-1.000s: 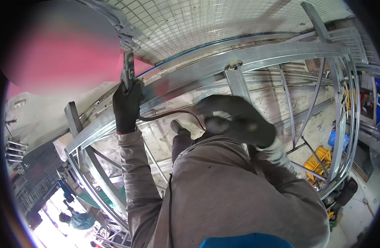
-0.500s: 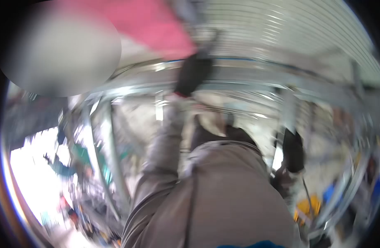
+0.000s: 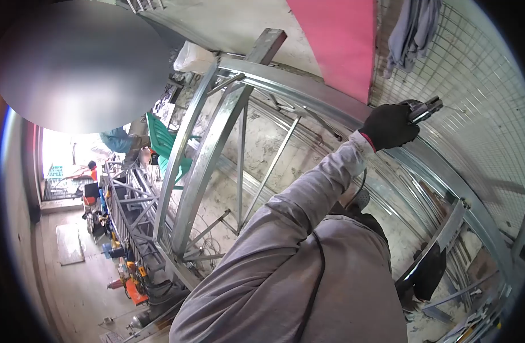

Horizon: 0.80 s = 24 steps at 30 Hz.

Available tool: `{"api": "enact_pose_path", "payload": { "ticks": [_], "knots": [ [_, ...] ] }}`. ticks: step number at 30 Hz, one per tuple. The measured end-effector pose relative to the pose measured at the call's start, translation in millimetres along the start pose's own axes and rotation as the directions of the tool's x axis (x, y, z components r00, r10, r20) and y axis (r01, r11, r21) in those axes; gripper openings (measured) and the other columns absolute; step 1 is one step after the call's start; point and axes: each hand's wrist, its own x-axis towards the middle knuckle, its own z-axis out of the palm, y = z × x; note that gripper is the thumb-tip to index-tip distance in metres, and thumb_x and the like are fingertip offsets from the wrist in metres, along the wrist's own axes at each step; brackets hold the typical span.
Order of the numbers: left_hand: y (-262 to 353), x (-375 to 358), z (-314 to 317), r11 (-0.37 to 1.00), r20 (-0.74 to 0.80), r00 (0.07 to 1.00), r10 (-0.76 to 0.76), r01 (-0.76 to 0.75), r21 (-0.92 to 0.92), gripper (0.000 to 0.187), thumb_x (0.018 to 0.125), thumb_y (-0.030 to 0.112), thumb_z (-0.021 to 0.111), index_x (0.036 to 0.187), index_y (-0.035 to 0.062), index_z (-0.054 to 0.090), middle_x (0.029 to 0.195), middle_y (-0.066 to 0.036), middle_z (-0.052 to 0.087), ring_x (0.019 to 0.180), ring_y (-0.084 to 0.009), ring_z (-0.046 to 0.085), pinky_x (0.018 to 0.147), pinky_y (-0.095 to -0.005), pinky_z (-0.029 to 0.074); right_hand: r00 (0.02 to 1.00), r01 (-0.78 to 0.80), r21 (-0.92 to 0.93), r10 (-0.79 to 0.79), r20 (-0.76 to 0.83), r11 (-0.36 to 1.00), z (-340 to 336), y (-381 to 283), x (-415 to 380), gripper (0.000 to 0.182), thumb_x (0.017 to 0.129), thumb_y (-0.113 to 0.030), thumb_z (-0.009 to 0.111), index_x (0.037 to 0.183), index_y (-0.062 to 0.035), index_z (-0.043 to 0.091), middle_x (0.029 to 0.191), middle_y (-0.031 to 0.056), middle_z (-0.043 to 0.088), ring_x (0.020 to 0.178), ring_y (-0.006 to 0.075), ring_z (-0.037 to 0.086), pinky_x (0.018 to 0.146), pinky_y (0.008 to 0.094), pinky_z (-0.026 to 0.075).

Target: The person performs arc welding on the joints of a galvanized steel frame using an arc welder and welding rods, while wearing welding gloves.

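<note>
My left hand, in a black glove with a red cuff edge, reaches out over a curved steel frame. Its fingers are closed around a short grey metal tool with a jaw-like end, which points up and right, away from the frame. Lower right, my right hand, also black-gloved, is beside a slanted steel bar of the same frame. Its fingers are hidden, and I cannot tell whether it grips the bar.
Steel struts slope down at the left, near a green plastic chair. A person is behind it. Power tools lie at the lower left. A pink panel and wire mesh with hanging cloth stand ahead.
The view has swung and sharpened from blur. My left hand now appears farther right and extended past the frame, with the metal tool showing clearly. My right hand appears lower.
</note>
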Motion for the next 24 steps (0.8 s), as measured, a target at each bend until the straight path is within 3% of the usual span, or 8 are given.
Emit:
{"api": "enact_pose_path", "payload": {
  "ticks": [5, 7, 10, 11, 14, 15, 18, 24],
  "knots": [
    [-51, 16, 25, 0.932, -0.115, 0.936, 0.332, -0.306, 0.195, 0.029, 0.089, 0.033, 0.069, 0.077, 0.0068, 0.066, 0.060, -0.011, 0.063, 0.058, -0.0290, 0.066, 0.058, -0.0453, 0.052, 0.999, -0.047, 0.146, 0.046, 0.014, 0.988, -4, 25, 10, 0.032, 0.109, -0.024, 0.050, 0.126, 0.0006, 0.059, 0.099, 0.0133, 0.071, 0.076, 0.0189, 0.068, 0.068, 0.0307, 0.057],
    [-82, 28, 31, 0.973, -0.047, 0.977, 0.206, -0.200, 0.114, 0.031, 0.087, 0.033, 0.070, 0.077, 0.0039, 0.065, 0.069, -0.021, 0.063, 0.066, -0.0390, 0.064, 0.061, -0.0508, 0.051, 0.977, 0.205, 0.115, -0.210, 0.034, 0.972, -12, 20, 11, 0.039, 0.109, -0.031, 0.046, 0.130, -0.0017, 0.059, 0.109, 0.0164, 0.069, 0.094, 0.0239, 0.067, 0.084, 0.0378, 0.055],
    [-163, 60, 15, 0.288, 0.369, 0.731, 0.574, -0.602, 0.745, 0.009, 0.097, 0.015, 0.060, 0.101, 0.0086, 0.066, 0.076, -0.008, 0.060, 0.066, -0.0256, 0.058, 0.070, -0.0395, 0.048, 0.982, 0.115, 0.308, -0.155, 0.111, 0.945, -6, 11, 23, 0.043, 0.105, -0.031, 0.054, 0.135, -0.0015, 0.057, 0.119, 0.0168, 0.068, 0.107, 0.0247, 0.066, 0.093, 0.0390, 0.054],
    [-123, 51, 12, 0.317, 0.255, 0.701, 0.666, -0.575, 0.754, 0.008, 0.096, 0.012, 0.058, 0.089, 0.0136, 0.061, 0.071, -0.006, 0.054, 0.068, -0.0244, 0.059, 0.069, -0.0382, 0.046, 0.983, -0.059, 0.451, -0.028, 0.184, 0.891, 1, 4, 25, 0.046, 0.102, -0.030, 0.060, 0.137, -0.0008, 0.056, 0.121, 0.0163, 0.068, 0.109, 0.0239, 0.066, 0.094, 0.0378, 0.055],
    [-106, 57, 5, 0.877, 0.074, 0.957, 0.280, -0.286, 0.386, 0.015, 0.100, 0.021, 0.059, 0.096, 0.0110, 0.070, 0.081, -0.009, 0.068, 0.072, -0.0302, 0.068, 0.064, -0.0410, 0.052, 0.885, -0.465, 0.740, 0.218, 0.412, 0.486, 10, -34, 24, 0.060, 0.095, -0.025, 0.075, 0.143, 0.0012, 0.052, 0.128, 0.0147, 0.067, 0.115, 0.0216, 0.066, 0.096, 0.0343, 0.056],
    [-98, 59, 6, 0.980, 0.057, 0.992, 0.112, -0.120, 0.162, 0.017, 0.100, 0.023, 0.062, 0.094, 0.0087, 0.068, 0.074, -0.005, 0.061, 0.067, -0.0219, 0.062, 0.060, -0.0371, 0.048, 0.883, -0.204, 0.707, -0.185, 0.432, 0.677, 16, 18, 53, 0.061, 0.103, -0.035, 0.063, 0.145, 0.0057, 0.049, 0.129, 0.0204, 0.066, 0.115, 0.0256, 0.068, 0.099, 0.0383, 0.056],
    [-39, 49, 5, 0.950, 0.082, 0.974, -0.213, 0.226, -0.214, 0.022, 0.099, 0.025, 0.067, 0.090, 0.0055, 0.065, 0.070, 0.005, 0.050, 0.063, -0.0068, 0.048, 0.056, -0.0279, 0.038, 0.888, -0.222, 0.794, -0.220, 0.404, 0.565, 21, 7, 59, 0.067, 0.100, -0.035, 0.067, 0.147, 0.0067, 0.045, 0.132, 0.0183, 0.064, 0.118, 0.0229, 0.066, 0.100, 0.0389, 0.055],
    [-46, 43, 12, 0.978, 0.029, 0.997, -0.075, 0.079, -0.194, 0.022, 0.098, 0.024, 0.068, 0.093, 0.0027, 0.066, 0.072, 0.004, 0.051, 0.063, -0.0072, 0.048, 0.055, -0.0262, 0.038, 0.930, 0.010, 0.715, -0.270, 0.251, 0.699, 9, 27, 64, 0.058, 0.099, -0.036, 0.067, 0.141, 0.0008, 0.055, 0.127, 0.0130, 0.068, 0.115, 0.0195, 0.064, 0.101, 0.0342, 0.050]
  ]
}}
